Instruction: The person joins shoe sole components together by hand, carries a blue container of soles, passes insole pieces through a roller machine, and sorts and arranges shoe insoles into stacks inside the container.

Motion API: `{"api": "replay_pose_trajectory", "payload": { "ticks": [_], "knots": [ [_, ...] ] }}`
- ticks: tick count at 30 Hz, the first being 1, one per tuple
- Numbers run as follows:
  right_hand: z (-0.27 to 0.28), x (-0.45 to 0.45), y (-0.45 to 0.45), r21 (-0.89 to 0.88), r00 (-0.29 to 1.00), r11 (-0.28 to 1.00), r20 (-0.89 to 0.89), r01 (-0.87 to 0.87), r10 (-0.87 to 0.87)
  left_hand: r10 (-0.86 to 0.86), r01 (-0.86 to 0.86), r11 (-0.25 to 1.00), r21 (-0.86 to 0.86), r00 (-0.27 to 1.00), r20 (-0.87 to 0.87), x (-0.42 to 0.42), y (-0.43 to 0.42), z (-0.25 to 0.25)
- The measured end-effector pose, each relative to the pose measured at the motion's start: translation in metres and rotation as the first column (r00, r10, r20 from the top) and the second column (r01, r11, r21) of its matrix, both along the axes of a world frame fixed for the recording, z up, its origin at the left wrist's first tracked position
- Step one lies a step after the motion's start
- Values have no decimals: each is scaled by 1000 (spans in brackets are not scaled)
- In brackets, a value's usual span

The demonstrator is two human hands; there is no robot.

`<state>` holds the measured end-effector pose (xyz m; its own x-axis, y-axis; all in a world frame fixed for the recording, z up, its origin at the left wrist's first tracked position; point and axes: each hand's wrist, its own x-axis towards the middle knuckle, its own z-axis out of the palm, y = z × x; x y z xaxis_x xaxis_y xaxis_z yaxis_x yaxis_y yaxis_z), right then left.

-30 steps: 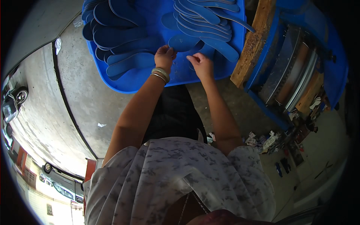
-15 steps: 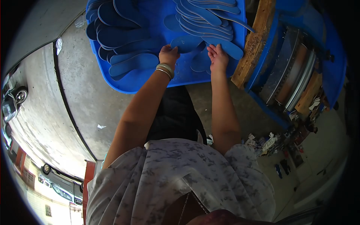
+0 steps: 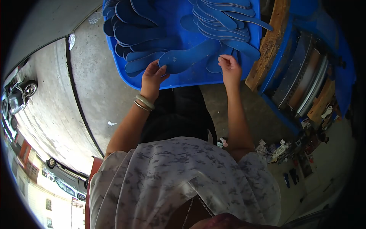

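My left hand (image 3: 153, 78), with bangles at its wrist, pinches the rounded left end of a blue insole (image 3: 187, 59) above the front part of a blue tray (image 3: 175, 83). Close to the right end of that insole is my right hand (image 3: 230, 68), its fingers curled together; whether anything is between them is too small to tell. Dark blue insoles (image 3: 133, 35) lie overlapped at the tray's left. A fanned stack of insoles (image 3: 217, 29) is at the right.
Right of the tray stand a wooden board (image 3: 272, 44) and a blue machine with metal rollers (image 3: 312, 86). Scraps (image 3: 280, 150) litter the floor below it. A motorcycle (image 3: 19, 95) and a car (image 3: 66, 181) are at the far left.
My left hand has moved left and down, pulling the insole with it, so more of the insole shows. My right hand's fingers have curled in. The view has shifted, moving the tray right.
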<state>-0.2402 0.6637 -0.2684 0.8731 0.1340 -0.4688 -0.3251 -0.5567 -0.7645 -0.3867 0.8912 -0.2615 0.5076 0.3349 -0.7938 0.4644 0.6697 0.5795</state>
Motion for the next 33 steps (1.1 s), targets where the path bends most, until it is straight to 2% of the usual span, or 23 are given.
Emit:
{"api": "replay_pose_trajectory", "payload": {
  "ticks": [1,2,3,4,5,8,9,12,13,14,16,17,18,20,21,22,23,24,30,33],
  "knots": [
    [22,-10,18,-14,922,984,346,-178,172,6,-6,1000,-15,1000,13,-2,1,12],
    [42,-10,34,-9,922,983,347,-182,173,10,-10,1000,-9,1000,13,-3,2,23],
    [65,-8,49,-111,748,920,550,-375,371,-27,26,1000,12,998,49,-3,1,34],
    [84,-4,58,-256,489,818,696,-515,526,-66,63,997,35,994,88,-2,1,45],
    [98,1,63,-256,483,819,702,-513,523,-105,98,993,62,986,128,-1,4,56],
    [133,10,74,-345,379,677,625,-650,682,-169,151,984,92,959,227,2,16,92],
    [143,8,74,-353,367,676,633,-647,681,-201,178,978,107,941,273,2,19,105],
    [176,3,76,-273,528,632,370,-725,765,-177,137,981,136,922,345,3,28,143],
    [187,-1,77,-282,511,629,393,-725,765,-165,115,982,152,911,377,2,30,155],
    [195,-6,77,-140,649,711,317,-689,692,-161,100,981,169,903,398,-2,29,168],
    [213,-20,77,121,845,837,95,-534,526,-58,36,998,56,883,466,-12,18,197],
    [226,-28,81,119,836,829,124,-547,534,-6,8,1000,-2,869,495,-17,15,210],
    [238,-38,86,174,845,828,164,-533,509,-1,-7,1000,13,856,516,-23,13,218],
    [262,-64,98,290,859,810,227,-510,459,-60,107,993,-53,829,556,-43,9,224],
    [277,-75,104,292,846,796,248,-530,472,-88,164,983,-82,814,574,-51,9,231],
    [297,-83,114,141,736,807,521,-573,431,-80,144,988,-63,804,590,-58,10,241],
    [316,-92,123,-6,548,826,746,-563,378,-81,110,994,-10,788,610,-64,13,254],
    [328,-101,133,-132,301,853,899,-505,318,-83,74,996,41,774,628,-70,16,265],
    [351,-156,188,-55,163,742,962,-669,218,-97,-149,951,269,684,723,-116,32,300],
    [358,-180,210,-42,129,720,975,-692,180,-106,-292,831,474,754,649,-137,38,303]
  ]
}}
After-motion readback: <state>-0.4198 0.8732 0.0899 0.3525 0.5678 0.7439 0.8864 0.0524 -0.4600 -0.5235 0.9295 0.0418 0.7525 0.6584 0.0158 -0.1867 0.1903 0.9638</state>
